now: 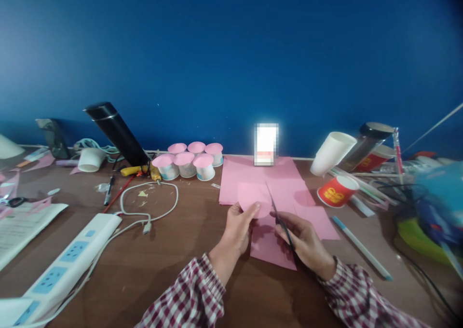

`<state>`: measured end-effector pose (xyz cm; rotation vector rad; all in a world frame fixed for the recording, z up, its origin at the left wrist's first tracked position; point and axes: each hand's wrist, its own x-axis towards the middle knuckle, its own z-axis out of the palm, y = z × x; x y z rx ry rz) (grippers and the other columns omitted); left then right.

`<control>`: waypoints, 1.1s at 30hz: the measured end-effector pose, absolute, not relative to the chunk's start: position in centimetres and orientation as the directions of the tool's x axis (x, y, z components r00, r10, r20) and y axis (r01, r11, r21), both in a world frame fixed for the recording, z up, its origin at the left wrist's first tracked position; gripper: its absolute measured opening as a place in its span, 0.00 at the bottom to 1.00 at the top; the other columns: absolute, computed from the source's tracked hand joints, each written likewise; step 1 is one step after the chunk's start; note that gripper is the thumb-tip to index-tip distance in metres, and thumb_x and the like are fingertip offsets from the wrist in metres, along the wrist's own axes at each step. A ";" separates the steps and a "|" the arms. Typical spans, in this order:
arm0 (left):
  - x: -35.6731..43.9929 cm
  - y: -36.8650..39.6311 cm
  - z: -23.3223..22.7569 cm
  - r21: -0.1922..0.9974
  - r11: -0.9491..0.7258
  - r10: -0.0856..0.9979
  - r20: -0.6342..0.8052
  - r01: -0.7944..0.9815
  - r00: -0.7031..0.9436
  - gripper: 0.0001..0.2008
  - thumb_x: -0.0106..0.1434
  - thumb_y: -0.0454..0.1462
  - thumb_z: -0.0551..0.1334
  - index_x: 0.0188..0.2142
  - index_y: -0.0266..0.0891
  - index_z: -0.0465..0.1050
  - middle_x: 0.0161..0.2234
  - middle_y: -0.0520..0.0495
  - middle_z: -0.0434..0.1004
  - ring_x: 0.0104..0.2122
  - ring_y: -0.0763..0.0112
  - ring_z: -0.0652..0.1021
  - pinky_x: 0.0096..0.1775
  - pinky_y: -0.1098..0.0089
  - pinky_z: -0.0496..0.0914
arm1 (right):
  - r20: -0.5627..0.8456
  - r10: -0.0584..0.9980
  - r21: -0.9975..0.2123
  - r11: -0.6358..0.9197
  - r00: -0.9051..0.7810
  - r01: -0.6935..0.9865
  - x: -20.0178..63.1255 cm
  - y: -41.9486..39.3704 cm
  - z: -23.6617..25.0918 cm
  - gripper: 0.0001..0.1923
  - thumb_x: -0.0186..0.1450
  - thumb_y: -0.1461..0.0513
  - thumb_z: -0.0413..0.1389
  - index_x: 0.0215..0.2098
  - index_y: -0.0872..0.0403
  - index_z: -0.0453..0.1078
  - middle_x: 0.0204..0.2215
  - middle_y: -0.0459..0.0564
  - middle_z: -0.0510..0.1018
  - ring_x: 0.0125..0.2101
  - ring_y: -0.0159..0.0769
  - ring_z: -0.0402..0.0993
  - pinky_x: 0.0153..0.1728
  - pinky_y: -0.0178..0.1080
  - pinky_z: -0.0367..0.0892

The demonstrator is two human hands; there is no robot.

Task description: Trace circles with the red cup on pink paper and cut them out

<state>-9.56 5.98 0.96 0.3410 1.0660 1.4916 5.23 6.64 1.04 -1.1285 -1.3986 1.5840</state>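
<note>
Between thumb and fingers, my left hand (239, 225) pinches a piece of pink paper (249, 196) with a rounded lower edge. My right hand (304, 239) grips a pair of scissors (281, 218), its dark blades pointing up and away beside the right edge of that piece. How far apart the blades stand I cannot tell. Beneath both hands lie pink paper offcuts (273, 251), in front of a stack of pink sheets (228, 181). Several short paper cups (205, 168) with pink round tops stand grouped at the back, left of the stack.
Right of the paper are a red cup (339, 191), a white paper cup (333, 152) and a light-blue pen (361, 247). On the left lie a power strip (61, 267), a white cable (177, 198) and a leaning black cylinder (117, 132). A blue wall (231, 67) closes off the back.
</note>
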 end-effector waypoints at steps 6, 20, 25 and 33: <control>-9.5 6.0 1.0 0.761 0.133 0.897 -0.365 -0.636 -0.249 0.19 0.39 0.42 0.72 0.29 0.34 0.73 0.21 0.50 0.74 0.17 0.79 0.70 0.20 0.77 0.63 | -0.158 0.922 -0.987 -0.157 -0.353 0.032 5.2 6.6 1.0 0.26 0.54 0.53 0.61 0.46 0.59 0.67 0.18 0.41 0.67 0.15 0.25 0.61 0.13 0.29 0.59; -9.5 5.9 1.2 0.779 0.154 0.896 -0.369 -0.608 -0.246 0.18 0.38 0.43 0.72 0.26 0.34 0.72 0.18 0.52 0.73 0.15 0.79 0.68 0.19 0.76 0.63 | -0.140 0.920 -0.989 -0.145 -0.366 0.012 5.4 6.6 1.0 0.24 0.54 0.53 0.62 0.44 0.57 0.68 0.20 0.42 0.68 0.17 0.26 0.63 0.15 0.29 0.60; -9.5 5.8 1.4 0.765 0.154 0.895 -0.376 -0.626 -0.240 0.18 0.38 0.42 0.73 0.26 0.34 0.71 0.18 0.53 0.72 0.15 0.80 0.68 0.18 0.77 0.62 | -0.146 0.922 -0.989 -0.150 -0.359 0.017 5.4 6.5 1.2 0.24 0.53 0.53 0.62 0.44 0.57 0.68 0.19 0.42 0.68 0.17 0.26 0.63 0.13 0.29 0.61; -9.5 5.9 1.6 0.762 0.151 0.897 -0.374 -0.630 -0.237 0.17 0.39 0.41 0.72 0.26 0.34 0.71 0.18 0.53 0.72 0.15 0.80 0.68 0.19 0.77 0.62 | -0.155 0.924 -0.987 -0.162 -0.351 0.009 5.3 6.5 1.0 0.24 0.54 0.53 0.62 0.44 0.57 0.69 0.18 0.41 0.67 0.15 0.25 0.62 0.12 0.28 0.60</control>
